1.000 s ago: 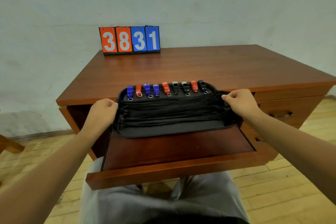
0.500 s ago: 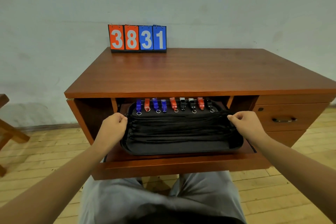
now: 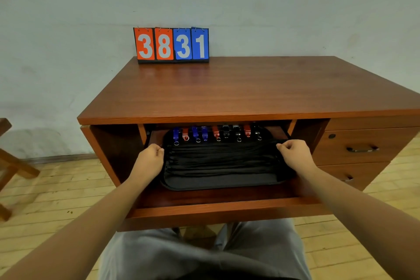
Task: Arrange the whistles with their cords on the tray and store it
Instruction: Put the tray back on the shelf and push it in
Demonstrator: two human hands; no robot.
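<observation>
Tray (image 3: 222, 183) — black, lies on pull-out shelf (image 3: 218, 208) under desk (image 3: 227, 88). Whistles (image 3: 216, 133) in row along tray's far edge, blue, red, black; cords (image 3: 222, 159) stretched across tray. Left hand (image 3: 148, 159) grips tray's left rim, right hand (image 3: 295, 157) grips right rim — fingers curled. Scoreboard (image 3: 171, 44) on desk reads 3831.

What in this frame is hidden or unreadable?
- Far ends of the whistles: head view, shadowed under the desk top.
- Right rim of the tray: head view, behind the right hand.
- Fingertips of the left hand: head view, curled under.
- Number of cords: head view, dark strands merge.
</observation>
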